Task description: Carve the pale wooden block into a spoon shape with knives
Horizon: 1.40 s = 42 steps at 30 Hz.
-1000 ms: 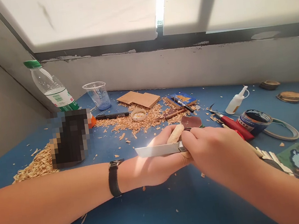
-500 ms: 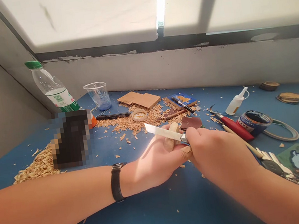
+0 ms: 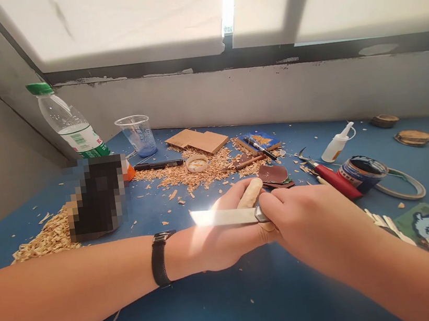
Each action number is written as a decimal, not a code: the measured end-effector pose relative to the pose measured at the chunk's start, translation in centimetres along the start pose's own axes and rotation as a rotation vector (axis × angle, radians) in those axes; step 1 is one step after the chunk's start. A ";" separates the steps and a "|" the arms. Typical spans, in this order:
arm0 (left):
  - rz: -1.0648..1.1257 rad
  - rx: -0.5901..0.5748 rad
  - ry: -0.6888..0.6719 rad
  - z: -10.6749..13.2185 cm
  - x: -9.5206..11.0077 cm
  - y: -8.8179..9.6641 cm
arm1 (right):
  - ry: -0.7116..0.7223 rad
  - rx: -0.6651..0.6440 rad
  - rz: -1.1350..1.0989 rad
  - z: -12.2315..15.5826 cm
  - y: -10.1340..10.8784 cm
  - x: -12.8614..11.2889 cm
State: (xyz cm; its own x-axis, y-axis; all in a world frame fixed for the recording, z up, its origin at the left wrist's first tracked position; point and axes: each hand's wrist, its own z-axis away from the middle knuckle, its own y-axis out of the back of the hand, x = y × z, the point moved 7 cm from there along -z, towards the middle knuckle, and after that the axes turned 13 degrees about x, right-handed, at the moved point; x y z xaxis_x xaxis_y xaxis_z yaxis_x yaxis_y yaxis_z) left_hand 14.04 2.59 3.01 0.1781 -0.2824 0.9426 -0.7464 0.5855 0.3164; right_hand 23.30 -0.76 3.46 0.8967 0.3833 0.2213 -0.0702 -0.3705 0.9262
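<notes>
Above the desk [image 3: 219, 312], the left hand [image 3: 218, 247] and right hand [image 3: 309, 216] are meeting, the right gripping a straight-bladed knife [image 3: 225, 216], the left cradling a wood piece [image 3: 250, 196]. Half a second ago the knife was tilting tip-up across the wood; now it is lying level over the left hand, nearer the wearer, apparently leaving the work between strokes, though contact is not showing clearly. Among the left fingers, the piece is looking pale and rounded, its lower end hiding behind the knife.
</notes>
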 end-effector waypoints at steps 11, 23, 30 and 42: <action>0.176 -0.016 0.034 0.1 -0.2 0.1 | -0.012 0.430 0.061 1.2 0.7 -0.5; 0.262 0.035 0.153 0.3 -0.7 0.0 | -0.033 0.240 -0.002 0.6 0.3 0.2; 0.381 0.022 0.052 0.2 -0.8 -0.3 | -0.200 0.213 0.087 1.0 0.3 0.3; 0.357 0.067 0.109 -0.4 -1.4 -0.1 | -0.215 0.236 0.132 1.0 0.6 0.0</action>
State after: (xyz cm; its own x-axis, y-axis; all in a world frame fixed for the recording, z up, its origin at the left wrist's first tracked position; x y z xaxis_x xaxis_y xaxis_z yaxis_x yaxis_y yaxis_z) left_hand 14.15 3.22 1.71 -0.0362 0.0149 0.9992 -0.8131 0.5808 -0.0381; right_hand 23.65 -1.85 3.74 0.9600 0.1415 0.2417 -0.1111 -0.5999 0.7924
